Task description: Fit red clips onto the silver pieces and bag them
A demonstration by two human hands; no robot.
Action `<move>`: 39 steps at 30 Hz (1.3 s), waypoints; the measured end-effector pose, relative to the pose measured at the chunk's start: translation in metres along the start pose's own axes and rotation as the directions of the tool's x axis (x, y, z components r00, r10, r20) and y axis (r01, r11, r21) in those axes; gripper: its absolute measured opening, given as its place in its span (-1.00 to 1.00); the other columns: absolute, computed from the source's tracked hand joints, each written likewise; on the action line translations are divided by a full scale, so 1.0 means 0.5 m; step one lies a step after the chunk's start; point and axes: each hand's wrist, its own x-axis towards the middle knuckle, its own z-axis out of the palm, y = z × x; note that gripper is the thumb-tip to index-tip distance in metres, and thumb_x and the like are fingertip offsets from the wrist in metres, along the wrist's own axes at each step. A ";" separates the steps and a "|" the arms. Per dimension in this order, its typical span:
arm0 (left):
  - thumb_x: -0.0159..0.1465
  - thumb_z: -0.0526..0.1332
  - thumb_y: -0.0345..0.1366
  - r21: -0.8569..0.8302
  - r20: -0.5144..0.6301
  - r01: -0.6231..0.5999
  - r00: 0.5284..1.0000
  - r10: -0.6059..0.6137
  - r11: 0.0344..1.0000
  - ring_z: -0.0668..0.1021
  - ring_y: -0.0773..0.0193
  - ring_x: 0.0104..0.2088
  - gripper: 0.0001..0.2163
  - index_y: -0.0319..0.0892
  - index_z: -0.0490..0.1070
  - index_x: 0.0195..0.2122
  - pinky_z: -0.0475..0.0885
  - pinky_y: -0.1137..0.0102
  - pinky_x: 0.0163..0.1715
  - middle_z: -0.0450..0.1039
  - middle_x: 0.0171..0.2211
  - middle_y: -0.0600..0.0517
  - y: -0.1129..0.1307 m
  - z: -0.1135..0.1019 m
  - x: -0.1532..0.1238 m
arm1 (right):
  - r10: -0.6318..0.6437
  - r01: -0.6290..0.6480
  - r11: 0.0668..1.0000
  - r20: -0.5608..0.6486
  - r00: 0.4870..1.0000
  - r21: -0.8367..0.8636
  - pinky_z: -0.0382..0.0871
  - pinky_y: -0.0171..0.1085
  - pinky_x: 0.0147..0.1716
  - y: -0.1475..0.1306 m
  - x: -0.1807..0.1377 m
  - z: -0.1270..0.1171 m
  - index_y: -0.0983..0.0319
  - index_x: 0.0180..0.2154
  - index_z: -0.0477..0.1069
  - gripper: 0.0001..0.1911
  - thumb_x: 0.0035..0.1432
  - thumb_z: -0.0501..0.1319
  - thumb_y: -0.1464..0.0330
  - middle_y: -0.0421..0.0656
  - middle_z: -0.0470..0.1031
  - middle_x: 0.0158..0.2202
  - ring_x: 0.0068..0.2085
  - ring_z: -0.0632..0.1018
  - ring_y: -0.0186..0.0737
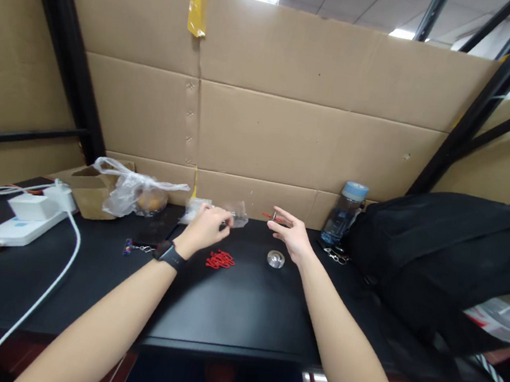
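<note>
My left hand [209,227], with a dark watch [170,255] on its wrist, is closed with curled fingers. A small clear plastic bag [239,214] lies right by its fingertips; whether they grip it or something smaller is hidden. Between thumb and fingers of my right hand [293,235] is a small metal piece with a red cord [274,217], raised over the back of the table. A pile of red cords [220,259] lies on the black table [236,316] between my hands. Just below my right hand sits a small round shiny dish [276,259].
At left stand a white power strip [22,226] with cables, a brown paper bag [96,193] and a tied plastic bag [127,194]. A blue-lidded bottle [343,214], keys [336,255] and a black backpack [440,263] occupy the right. Cardboard [263,135] walls the back.
</note>
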 end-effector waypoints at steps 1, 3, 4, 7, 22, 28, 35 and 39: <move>0.25 0.15 -0.38 -0.002 0.039 -0.044 0.998 0.044 0.999 0.54 0.16 -0.17 -0.88 -0.11 0.48 -0.28 0.19 0.21 0.01 0.59 -0.25 0.02 0.014 0.017 0.003 | -0.001 0.001 1.000 -0.007 1.000 -0.006 0.50 -0.38 -0.38 0.000 0.001 -0.003 0.09 0.13 0.48 -0.32 -0.09 0.50 0.31 -0.02 0.53 0.02 -0.21 0.61 -0.25; 0.28 0.14 -0.38 -0.009 0.107 -0.110 0.988 0.111 0.994 0.54 0.17 -0.19 -0.86 -0.11 0.49 -0.26 0.24 0.24 -0.03 0.58 -0.27 0.00 0.029 0.048 0.007 | -0.002 0.002 1.000 -0.019 1.000 -0.026 0.49 -0.38 -0.39 0.002 0.003 -0.008 0.10 0.12 0.48 -0.33 -0.09 0.50 0.31 -0.03 0.54 0.00 -0.22 0.61 -0.25; 0.29 0.14 -0.38 -0.015 0.135 -0.129 0.982 0.130 0.992 0.55 0.17 -0.21 -0.86 -0.11 0.50 -0.26 0.26 0.26 -0.06 0.57 -0.28 -0.01 0.031 0.061 0.008 | -0.004 0.003 0.999 -0.022 1.000 -0.041 0.49 -0.38 -0.39 0.004 0.004 -0.009 0.11 0.12 0.48 -0.33 -0.09 0.49 0.31 -0.03 0.54 -0.01 -0.21 0.61 -0.25; 0.34 0.14 -0.31 -0.053 0.215 -0.155 0.963 0.163 0.987 0.55 0.16 -0.20 -0.85 -0.12 0.52 -0.25 0.31 0.30 -0.10 0.56 -0.25 -0.03 0.023 0.084 0.006 | -0.017 0.016 0.996 -0.013 1.000 -0.092 0.51 -0.32 -0.32 0.011 0.008 -0.012 0.16 0.10 0.50 -0.33 -0.11 0.50 0.33 -0.05 0.56 -0.08 -0.22 0.60 -0.24; 0.40 0.03 0.03 -0.082 0.510 -0.085 0.852 0.115 0.993 0.36 -0.05 0.21 -0.63 0.17 0.42 0.15 0.21 0.03 0.16 0.37 0.22 0.02 0.005 0.086 -0.016 | -0.203 0.379 0.613 0.326 0.923 -0.693 0.42 -0.28 -0.18 0.052 0.010 0.009 0.18 -0.03 0.58 -0.49 -0.10 0.49 0.34 -0.11 0.60 -0.18 -0.27 0.55 -0.25; 0.39 0.04 0.03 -0.061 0.569 -0.030 0.820 0.060 0.998 0.31 -0.12 0.25 -0.62 0.31 0.35 0.21 0.19 -0.07 0.18 0.22 0.32 0.01 0.000 0.085 -0.017 | -0.081 0.399 0.559 0.431 0.899 -0.727 0.33 -0.36 -0.32 0.052 0.001 0.035 0.20 -0.22 0.59 -0.64 -0.14 0.50 0.36 -0.21 0.60 -0.37 -0.35 0.54 -0.28; 0.42 -0.03 0.07 -0.060 0.624 -0.004 0.780 0.041 0.998 0.20 -0.17 0.35 -0.59 0.32 0.30 0.24 0.08 -0.22 0.19 0.12 0.39 -0.07 -0.003 0.076 -0.016 | -0.006 0.345 0.548 0.409 0.912 -0.762 0.36 -0.35 -0.31 0.055 0.009 0.047 0.19 -0.23 0.55 -0.57 -0.23 0.55 0.35 -0.18 0.61 -0.34 -0.30 0.59 -0.22; 0.42 -0.01 0.05 -0.072 0.633 -0.021 0.771 0.062 0.997 0.18 -0.12 0.37 -0.60 0.32 0.29 0.25 0.09 -0.19 0.20 0.13 0.39 -0.08 -0.004 0.071 -0.014 | 0.000 0.314 0.539 0.373 0.928 -0.782 0.35 -0.36 -0.31 0.058 0.021 0.048 0.20 -0.22 0.54 -0.52 -0.27 0.57 0.32 -0.18 0.61 -0.33 -0.29 0.60 -0.22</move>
